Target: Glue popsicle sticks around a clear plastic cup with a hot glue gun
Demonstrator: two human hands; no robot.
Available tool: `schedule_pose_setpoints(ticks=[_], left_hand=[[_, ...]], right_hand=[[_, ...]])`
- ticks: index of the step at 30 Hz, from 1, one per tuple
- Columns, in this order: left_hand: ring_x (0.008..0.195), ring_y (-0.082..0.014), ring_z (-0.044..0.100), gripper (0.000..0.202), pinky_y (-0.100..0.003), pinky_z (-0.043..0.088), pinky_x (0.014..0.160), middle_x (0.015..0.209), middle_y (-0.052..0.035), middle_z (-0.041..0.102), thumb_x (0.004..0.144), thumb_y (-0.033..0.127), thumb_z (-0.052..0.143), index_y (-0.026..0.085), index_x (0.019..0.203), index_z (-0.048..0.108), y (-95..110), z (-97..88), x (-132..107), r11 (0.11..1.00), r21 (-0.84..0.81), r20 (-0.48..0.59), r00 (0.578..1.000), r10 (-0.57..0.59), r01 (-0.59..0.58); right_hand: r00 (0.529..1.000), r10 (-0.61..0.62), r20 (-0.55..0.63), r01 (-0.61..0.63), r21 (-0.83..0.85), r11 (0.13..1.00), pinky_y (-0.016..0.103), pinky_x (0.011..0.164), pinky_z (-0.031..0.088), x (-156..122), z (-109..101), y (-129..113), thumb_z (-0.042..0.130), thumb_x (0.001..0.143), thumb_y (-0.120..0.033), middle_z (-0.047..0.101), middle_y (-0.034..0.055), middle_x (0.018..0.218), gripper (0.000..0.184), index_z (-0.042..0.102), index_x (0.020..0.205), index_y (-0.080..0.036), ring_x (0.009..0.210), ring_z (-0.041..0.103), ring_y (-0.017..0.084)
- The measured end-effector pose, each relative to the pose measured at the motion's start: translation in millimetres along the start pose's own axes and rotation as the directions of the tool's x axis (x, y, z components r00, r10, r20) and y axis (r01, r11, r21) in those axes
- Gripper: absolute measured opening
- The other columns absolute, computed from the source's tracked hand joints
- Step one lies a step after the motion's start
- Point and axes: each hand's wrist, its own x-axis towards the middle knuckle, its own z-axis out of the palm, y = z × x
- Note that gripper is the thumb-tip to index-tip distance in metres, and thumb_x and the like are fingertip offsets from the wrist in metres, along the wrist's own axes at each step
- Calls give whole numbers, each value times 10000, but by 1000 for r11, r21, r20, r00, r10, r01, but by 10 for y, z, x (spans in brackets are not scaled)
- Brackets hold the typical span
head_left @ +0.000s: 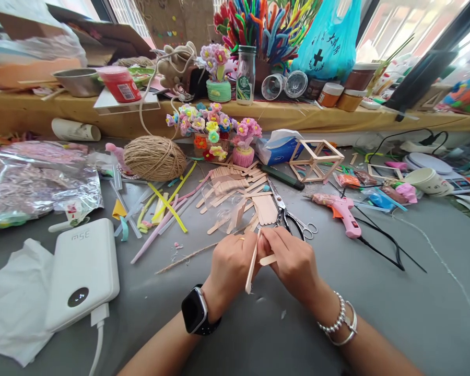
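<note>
My left hand [232, 266] is closed on a wooden craft stick [251, 266] that points down toward me. Beside it, fingertips nearly meeting, my right hand [295, 256] pinches a second wooden stick [268, 259], whose rounded end pokes out to the left. The two sticks come together between my fingers, but whether they are joined there is hidden. Just beyond my hands lies a spread of loose craft sticks [264, 209], with black-handled scissors [282, 203] at its right. A pink hot glue gun [342, 211] rests on the table farther right.
A white power bank [84, 274] with a cable lies at left. Behind are a twine ball [155, 158], pipe-cleaner flowers [203, 125] and a wooden stick frame [316, 161]. A glass bottle [245, 78] stands on the ledge. The glue gun's black cord [387, 256] trails across the right side.
</note>
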Motion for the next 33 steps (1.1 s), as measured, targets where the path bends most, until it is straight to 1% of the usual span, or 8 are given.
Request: schedule_pose_setpoints(ticks=[7, 12, 16, 23, 26, 29, 31, 33], left_hand=[[383, -122, 397, 340, -246, 281, 443, 415, 20, 432, 860, 184, 324, 208, 526, 383, -4, -13, 10, 1000, -21, -2, 1000, 9, -9], [376, -114, 395, 327, -239, 281, 441, 408, 26, 438, 856, 171, 327, 202, 538, 400, -17, -3, 12, 999, -45, -5, 1000, -8, 8], [375, -108, 401, 326, -234, 285, 433, 406, 24, 444, 854, 156, 328, 195, 540, 409, -11, -24, 26, 996, -87, 9, 1000, -20, 20], [380, -99, 407, 338, -228, 287, 428, 422, 33, 445, 867, 173, 322, 194, 543, 413, 2, -55, 45, 985, -163, 36, 998, -52, 57], [396, -100, 418, 325, -226, 297, 439, 443, 31, 453, 863, 167, 316, 191, 560, 431, -5, -73, 42, 976, -185, 64, 993, -101, 111], [403, -99, 409, 325, -223, 303, 439, 458, 28, 445, 865, 167, 306, 189, 564, 427, -5, -89, 33, 948, -250, 97, 979, -180, 199], [400, -96, 397, 328, -218, 304, 435, 457, 32, 429, 867, 171, 304, 190, 560, 418, 4, -89, 24, 920, -311, 132, 969, -207, 239], [395, -91, 388, 332, -212, 304, 434, 455, 38, 416, 869, 170, 303, 191, 556, 411, 17, -78, 13, 898, -355, 166, 963, -212, 259]], right_hand=[[1000, 13, -6, -13, 13, 1000, 225, 477, 365, -7, 7, 5, 430, 848, -172, 606, 31, 630, 166, 586, 803, -137, 502, 513, 95], [1000, 27, 3, -27, 40, 999, 220, 487, 378, -14, 18, 14, 418, 850, -161, 606, 47, 642, 188, 594, 809, -112, 520, 524, 103], [998, 53, 41, -56, 89, 994, 215, 506, 391, -31, 8, 17, 394, 860, -154, 602, 53, 672, 206, 594, 851, -104, 549, 527, 111], [988, 137, 70, -150, 245, 958, 213, 557, 406, -27, -8, 30, 406, 850, -150, 585, 46, 696, 163, 567, 834, -132, 601, 527, 121], [982, 129, 137, -169, 350, 921, 217, 614, 421, -4, -35, 52, 396, 856, -155, 599, 48, 789, 151, 542, 895, -152, 691, 554, 130], [974, 116, 194, -189, 418, 889, 211, 640, 421, 17, -55, 68, 387, 874, -184, 599, 44, 860, 152, 523, 939, -174, 750, 563, 127], [974, 129, 187, -197, 410, 891, 205, 620, 412, 18, -50, 70, 392, 878, -212, 590, 34, 820, 137, 524, 896, -180, 716, 554, 122], [976, 147, 160, -196, 356, 914, 200, 580, 392, 10, -30, 63, 381, 883, -222, 569, 25, 753, 156, 519, 824, -180, 652, 531, 116]])
